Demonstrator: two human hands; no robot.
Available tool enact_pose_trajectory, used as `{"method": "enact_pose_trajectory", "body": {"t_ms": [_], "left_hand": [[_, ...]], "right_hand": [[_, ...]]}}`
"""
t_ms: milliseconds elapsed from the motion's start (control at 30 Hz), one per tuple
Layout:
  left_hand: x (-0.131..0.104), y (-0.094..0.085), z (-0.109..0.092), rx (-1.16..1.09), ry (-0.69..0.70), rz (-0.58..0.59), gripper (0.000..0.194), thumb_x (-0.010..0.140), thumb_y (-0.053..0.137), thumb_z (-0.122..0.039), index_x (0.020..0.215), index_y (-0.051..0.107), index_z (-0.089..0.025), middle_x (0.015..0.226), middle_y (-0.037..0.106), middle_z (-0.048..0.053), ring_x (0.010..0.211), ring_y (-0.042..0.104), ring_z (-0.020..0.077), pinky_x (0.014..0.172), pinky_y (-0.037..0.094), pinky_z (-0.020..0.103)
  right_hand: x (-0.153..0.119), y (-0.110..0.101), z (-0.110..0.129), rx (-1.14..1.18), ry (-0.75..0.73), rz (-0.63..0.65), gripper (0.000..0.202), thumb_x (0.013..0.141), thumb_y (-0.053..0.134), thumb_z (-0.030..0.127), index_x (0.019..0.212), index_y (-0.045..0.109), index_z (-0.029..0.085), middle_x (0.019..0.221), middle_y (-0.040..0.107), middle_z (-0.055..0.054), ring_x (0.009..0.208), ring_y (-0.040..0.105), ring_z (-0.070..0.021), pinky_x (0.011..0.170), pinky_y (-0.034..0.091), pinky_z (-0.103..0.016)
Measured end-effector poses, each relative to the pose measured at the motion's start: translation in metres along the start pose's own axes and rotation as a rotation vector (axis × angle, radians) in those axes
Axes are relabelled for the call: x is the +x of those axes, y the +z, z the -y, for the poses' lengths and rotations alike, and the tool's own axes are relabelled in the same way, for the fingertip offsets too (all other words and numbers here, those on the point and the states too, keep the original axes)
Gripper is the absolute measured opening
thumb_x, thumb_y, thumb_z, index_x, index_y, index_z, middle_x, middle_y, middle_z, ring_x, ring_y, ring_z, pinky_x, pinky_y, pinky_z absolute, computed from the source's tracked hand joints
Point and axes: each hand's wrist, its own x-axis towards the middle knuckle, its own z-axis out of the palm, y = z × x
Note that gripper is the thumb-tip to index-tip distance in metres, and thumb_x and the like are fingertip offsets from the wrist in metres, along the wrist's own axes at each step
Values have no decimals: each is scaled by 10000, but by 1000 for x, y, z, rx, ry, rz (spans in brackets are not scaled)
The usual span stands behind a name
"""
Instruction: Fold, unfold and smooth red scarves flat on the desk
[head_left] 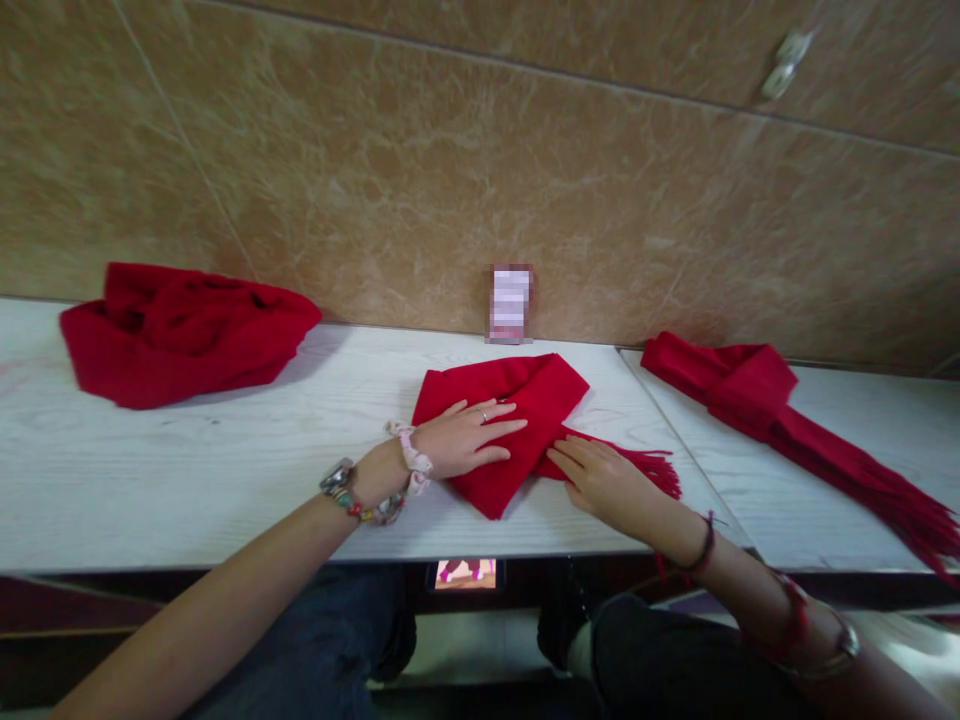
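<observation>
A red scarf (555, 385) lies folded over itself on the white counter, its fringed end pointing right. My left hand (465, 438) rests flat on the folded part with its fingers spread. Close beside it, my right hand (604, 478) touches the scarf where the fringed tail comes out from the fold. The right fingers are stretched forward, lying on the cloth; their tips press near the fold's edge. Whether any cloth is pinched under them is hard to see.
A second red scarf (739, 385) lies folded to the right, fringe trailing over the front edge. A bundle of red cloth (187, 335) sits at the left. A small blurred box (510, 305) leans on the tiled wall (375, 180). A lit phone (465, 574) is below the counter (225, 490).
</observation>
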Motion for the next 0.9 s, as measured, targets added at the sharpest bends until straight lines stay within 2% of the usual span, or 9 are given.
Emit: {"method": "enact_pose_trajectory", "body": {"t_ms": [100,200,233,300,367,467,600,700,900], "left_hand": [[7,-2,-17,76,20,-153,416,896,456,-337,1286,466,-192,1316,477,95,1202,434,221,982,348,371],[18,4,-44,187,166,-173,391,807,596,-295,1171,555,-159,1191,560,98,1128,480,251,908,393,397],[22,8,-53,229,176,-160,315,809,589,-245,1107,588,-143,1141,585,102,1104,492,254,886,402,404],[31,16,-67,287,142,-153,210,846,512,-146,1022,623,-121,1085,609,111,1063,516,244,845,416,400],[39,25,-73,318,90,-185,246,873,432,-87,1000,641,-112,1112,606,125,1071,516,243,831,421,399],[47,32,-72,349,67,-206,296,884,396,-81,1009,663,-112,1216,564,134,1146,479,277,828,429,406],[48,35,-65,421,101,-186,363,893,340,-66,1079,647,-125,1343,470,97,1243,402,287,850,437,395],[40,33,-55,436,163,-194,362,891,339,-59,1079,641,-127,1361,455,76,1275,372,260,909,417,381],[11,33,-34,414,214,-287,305,891,365,-92,888,669,-123,1334,484,86,1259,400,230,984,374,388]], "right_hand": [[1,-14,-17,185,55,16,338,844,499,254,1155,582,153,1155,625,-103,1046,589,-211,915,486,-357],[15,-17,-53,194,181,-99,320,869,443,208,1153,582,159,1136,636,-101,1044,594,-200,931,473,-374],[22,-13,-66,150,176,-122,367,857,454,180,1212,541,152,1203,596,-117,1107,557,-213,967,443,-401],[34,2,-89,82,83,-70,450,835,474,143,1285,478,157,1330,488,-130,1241,434,-226,1021,384,-435],[44,21,-104,49,-27,18,468,835,459,116,1301,462,161,1366,446,-129,1286,370,-214,1050,346,-434],[50,41,-111,24,-81,65,493,840,386,60,1320,438,161,1368,443,-118,1292,357,-195,1063,333,-427],[52,45,-113,-7,-73,86,553,809,322,-10,1338,404,129,1381,423,-126,1297,344,-191,1061,338,-425],[53,41,-118,-32,-77,107,567,796,314,-26,1341,395,107,1391,404,-137,1301,335,-190,1060,342,-407],[61,43,-127,-77,-56,127,556,805,320,-17,1348,383,86,1396,387,-148,1309,318,-201,1063,336,-387]]}}
